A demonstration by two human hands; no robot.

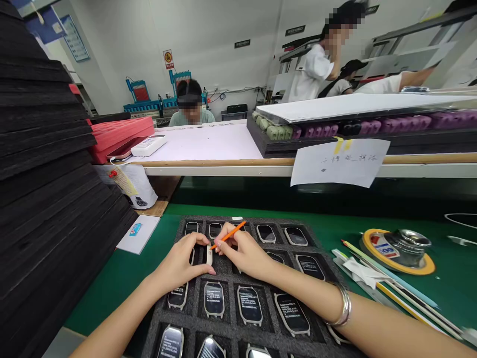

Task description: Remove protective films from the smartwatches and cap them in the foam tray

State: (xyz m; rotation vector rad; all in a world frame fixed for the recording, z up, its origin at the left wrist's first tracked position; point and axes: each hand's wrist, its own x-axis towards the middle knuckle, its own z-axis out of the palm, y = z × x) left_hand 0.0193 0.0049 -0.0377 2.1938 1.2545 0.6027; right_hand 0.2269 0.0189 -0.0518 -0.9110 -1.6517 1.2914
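Note:
A dark foam tray [231, 278] holds rows of watch bodies with lit or dark screens, one of them a lit watch [214, 299] near the middle. My left hand [186, 256] grips a watch [209, 254] turned on its side above its slot, between thumb and index finger. In my right hand [238, 246] is an orange pen-like stick [231, 233], held in a pinch, its lower tip at the watch's edge. Whether the tip touches the watch cannot be made out.
Black foam sheets [48, 199] stand stacked at the left. Tape roll [397, 251] with a glass jar and several sticks lie at the right. Above runs a shelf [208, 144] with pink foam and a tray of purple and green items. Several people are beyond.

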